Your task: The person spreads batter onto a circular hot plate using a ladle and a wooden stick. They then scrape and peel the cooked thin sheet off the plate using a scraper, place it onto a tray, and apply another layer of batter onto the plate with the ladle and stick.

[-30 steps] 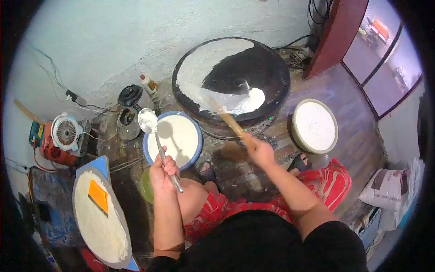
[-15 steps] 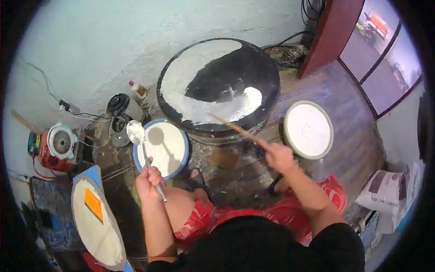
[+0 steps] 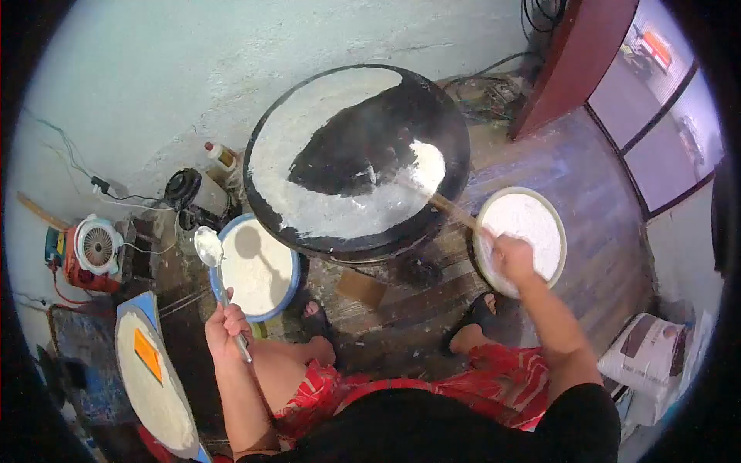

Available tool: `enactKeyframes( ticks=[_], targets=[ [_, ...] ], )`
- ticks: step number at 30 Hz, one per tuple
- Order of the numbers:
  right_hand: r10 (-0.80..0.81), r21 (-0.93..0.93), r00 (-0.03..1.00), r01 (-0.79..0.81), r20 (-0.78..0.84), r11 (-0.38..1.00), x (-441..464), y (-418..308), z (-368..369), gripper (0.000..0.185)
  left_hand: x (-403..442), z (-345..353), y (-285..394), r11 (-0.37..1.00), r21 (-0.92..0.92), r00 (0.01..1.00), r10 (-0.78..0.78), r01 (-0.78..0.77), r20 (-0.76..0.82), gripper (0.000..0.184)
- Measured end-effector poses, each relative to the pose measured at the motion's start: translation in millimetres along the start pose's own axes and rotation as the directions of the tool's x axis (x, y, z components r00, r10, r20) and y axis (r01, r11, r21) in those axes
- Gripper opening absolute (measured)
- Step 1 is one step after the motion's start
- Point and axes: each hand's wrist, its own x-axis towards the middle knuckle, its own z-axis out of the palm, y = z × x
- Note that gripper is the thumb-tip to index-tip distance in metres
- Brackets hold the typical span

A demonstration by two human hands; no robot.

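Note:
A wide round black griddle [image 3: 378,127] stands by the wall, with a thin pale batter layer [image 3: 309,116] over its left and front parts. A thicker white mound of batter [image 3: 429,163] lies toward its right side. My right hand [image 3: 512,259] is closed around a wooden spreader [image 3: 455,212]; its blurred far end meets the batter beside the mound. In my left hand [image 3: 225,332] is the handle of a metal ladle [image 3: 208,245] with white batter in its bowl. The ladle is held over the left edge of a blue-rimmed tub [image 3: 296,282] of batter.
A pale-rimmed tub [image 3: 562,231] of white powder or batter stands under my right forearm. At left are a long oval board [image 3: 166,413] with an orange scraper [image 3: 148,355], a small fan [image 3: 98,245] and a bottle [image 3: 222,157]. A white sack [image 3: 644,351] sits at right.
My right hand has swung to the right and the spreader's far end has moved right toward the white mound. My left hand still holds the loaded ladle. The whole view has shifted slightly.

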Motion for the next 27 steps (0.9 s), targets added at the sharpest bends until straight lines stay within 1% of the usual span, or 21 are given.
enactKeyframes(
  ticks=[2, 4, 5, 6, 7, 8, 9, 10, 12, 14, 16, 17, 19, 20, 21, 22, 23, 24, 25, 26, 27],
  targets=[
    [0.039, -0.196, 0.999, -0.039, -0.003, 0.98, 39.9, 14.1, -19.1, 0.046, 1.8, -0.3, -1.2, 1.0, -0.024, 1.0, -0.016, 0.017, 0.025, 0.029],
    [0.058, -0.156, 0.991, -0.076, -0.117, 0.985, 81.4, 19.6, -5.4, 0.048, 6.1, -1.0, -4.0, 1.0, -0.013, 0.999, 0.002, -0.002, 0.04, 0.03],
    [0.057, -0.155, 0.991, -0.075, -0.12, 0.985, 93.2, 9.6, -3.0, 0.048, 7.6, 2.1, -5.4, 1.0, -0.024, 1.0, 0.001, 0.0, 0.023, 0.03],
    [0.203, 0.025, 0.977, -0.202, -0.061, 0.979, 105.6, -2.6, 0.2, 0.048, 9.4, 4.5, -7.5, 0.999, -0.037, 1.0, -0.001, 0.002, 0.007, 0.03],
    [0.333, 0.196, 0.943, -0.331, 0.026, 0.923, 114.0, -7.2, 2.8, 0.047, 10.0, 6.6, -8.6, 0.995, -0.095, 1.0, -0.025, 0.025, -0.001, 0.03],
    [0.33, 0.197, 0.944, -0.328, 0.024, 0.924, 107.0, -7.3, -1.9, 0.047, 10.0, 8.1, -9.7, 0.995, -0.096, 1.0, -0.022, 0.022, 0.0, 0.03],
    [0.075, 0.149, 0.996, -0.081, 0.044, 0.985, 86.4, -9.2, -11.8, 0.046, 9.4, 8.7, -10.5, 0.997, -0.069, 1.0, -0.015, 0.014, -0.008, 0.03],
    [-0.184, 0.106, 0.98, 0.176, 0.074, 0.979, 74.0, -4.5, -16.0, 0.045, 9.9, 10.1, -11.0, 0.999, -0.043, 1.0, -0.007, 0.007, -0.016, 0.029],
    [-0.149, 0.077, 0.987, 0.152, -0.054, 0.985, 65.1, 46.0, -10.7, 0.045, 10.9, 15.5, -12.9, 0.999, -0.049, 1.0, -0.003, 0.003, -0.014, 0.029],
    [-0.062, -0.013, 0.982, 0.061, -0.176, 0.998, 89.5, 89.6, 6.0, 0.044, 10.8, 20.1, -16.8, 0.999, -0.049, 1.0, -0.005, 0.004, -0.023, 0.029],
    [-0.02, -0.134, 0.981, -0.007, -0.192, 0.991, 134.8, 75.8, -0.3, 0.042, 13.2, 21.4, -21.0, 0.998, -0.057, 1.0, -0.019, 0.018, -0.008, 0.029],
    [-0.02, -0.131, 0.981, -0.006, -0.195, 0.991, 153.1, 61.5, 2.1, 0.042, 14.6, 24.0, -23.6, 0.998, -0.059, 0.999, -0.013, 0.011, -0.032, 0.029],
    [0.139, 0.022, 0.972, -0.138, -0.192, 0.99, 180.4, 39.0, 6.6, 0.042, 17.9, 29.0, -25.2, 0.998, -0.059, 0.999, -0.007, 0.004, -0.054, 0.029],
    [0.14, 0.021, 0.971, -0.138, -0.195, 0.99, 174.4, 40.8, 6.2, 0.042, 17.1, 30.1, -24.5, 0.996, -0.084, 0.998, -0.04, 0.036, -0.057, 0.028],
    [0.012, 0.103, 0.996, -0.003, -0.091, 0.995, 158.8, 44.2, 3.9, 0.042, 16.1, 29.7, -24.0, 0.991, -0.114, 0.995, -0.074, 0.067, -0.061, 0.028],
    [-0.126, 0.198, 0.992, 0.123, -0.001, 0.972, 151.9, 50.2, 1.0, 0.041, 16.4, 29.7, -22.1, 0.991, -0.115, 0.996, -0.072, 0.065, -0.054, 0.028],
    [-0.13, 0.195, 0.991, 0.13, -0.011, 0.972, 153.5, 61.8, -4.2, 0.041, 16.6, 29.1, -20.2, 0.994, -0.097, 0.997, -0.059, 0.054, -0.055, 0.028],
    [-0.031, 0.056, 0.998, 0.028, 0.055, 0.998, 154.5, 76.3, -10.3, 0.04, 17.6, 28.0, -19.9, 0.996, -0.081, 0.997, -0.046, 0.041, -0.056, 0.028],
    [0.083, -0.087, 0.99, -0.074, 0.112, 0.993, 152.7, 83.5, -12.0, 0.038, 17.6, 25.8, -19.6, 0.995, -0.099, 0.999, -0.034, 0.03, -0.04, 0.029],
    [0.087, -0.085, 0.989, -0.077, 0.116, 0.993, 160.7, 82.6, -10.3, 0.038, 17.7, 23.4, -19.2, 0.995, -0.096, 0.998, -0.036, 0.031, -0.046, 0.029],
    [0.102, -0.134, 0.994, -0.096, 0.046, 0.986, 181.1, 79.0, -9.9, 0.039, 19.0, 21.9, -18.8, 0.994, -0.1, 0.999, -0.039, 0.036, -0.032, 0.029]
  ],
)
